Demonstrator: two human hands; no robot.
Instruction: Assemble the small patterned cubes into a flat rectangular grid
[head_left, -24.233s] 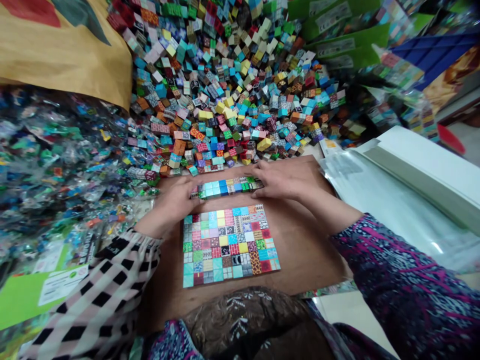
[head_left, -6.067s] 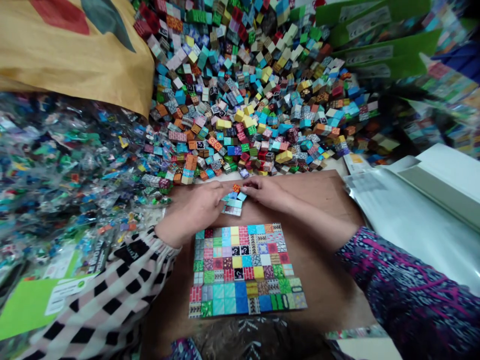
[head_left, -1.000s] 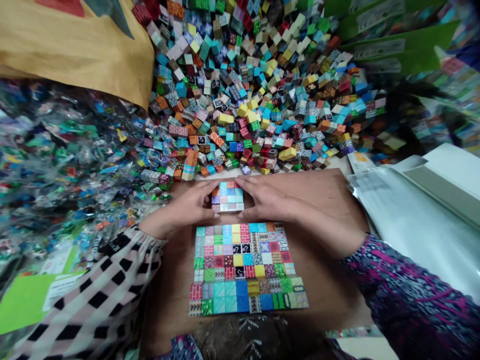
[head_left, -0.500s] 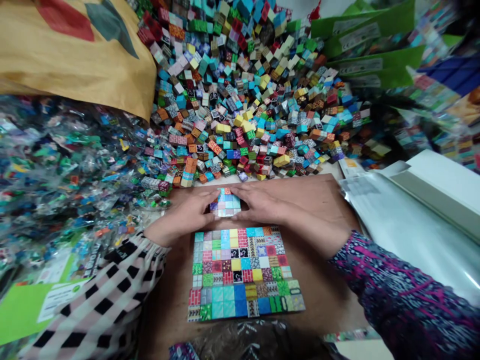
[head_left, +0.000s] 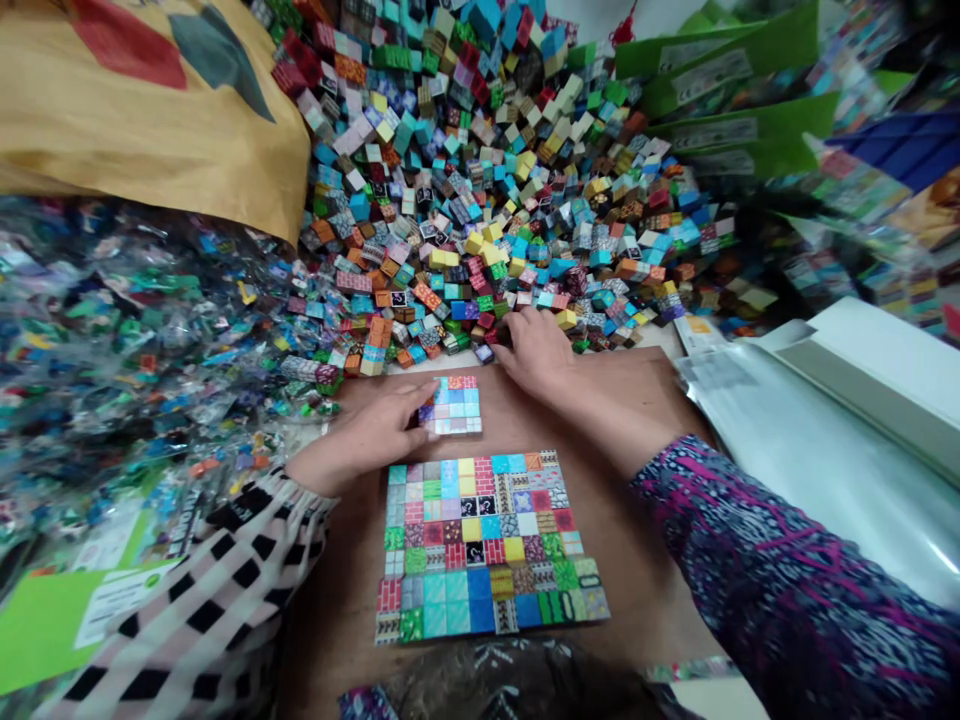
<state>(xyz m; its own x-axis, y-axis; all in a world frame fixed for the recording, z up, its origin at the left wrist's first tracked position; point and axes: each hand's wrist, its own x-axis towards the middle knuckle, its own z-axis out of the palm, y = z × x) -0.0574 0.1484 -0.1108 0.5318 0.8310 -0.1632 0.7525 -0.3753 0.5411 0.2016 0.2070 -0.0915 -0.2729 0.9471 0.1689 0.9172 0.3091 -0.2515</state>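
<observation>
A small patch of printed toy cubes (head_left: 457, 405) lies on the brown board, packed edge to edge. My left hand (head_left: 375, 428) grips its left side, with the thumb at the near corner and the fingers at the far one. Off to the right, my right hand (head_left: 536, 348) reaches to the front edge of a heap of loose cubes (head_left: 487, 240). Its thumb and fingers are apart, and nothing shows between them. Closer to me, a larger flat mosaic of the same cubes (head_left: 484, 545) rests on the board, touched by neither hand.
The brown board (head_left: 637, 420) lies before me. To the left are many small plastic-bagged pieces (head_left: 150, 330) under a yellow sack (head_left: 150, 120). Green-topped packets (head_left: 742, 130) are stacked at the back right. Clear plastic sheeting (head_left: 832, 450) lies at the right.
My right hand has left the right side of the small patch of cubes and moved up and right to the heap. My left hand has stayed at the patch.
</observation>
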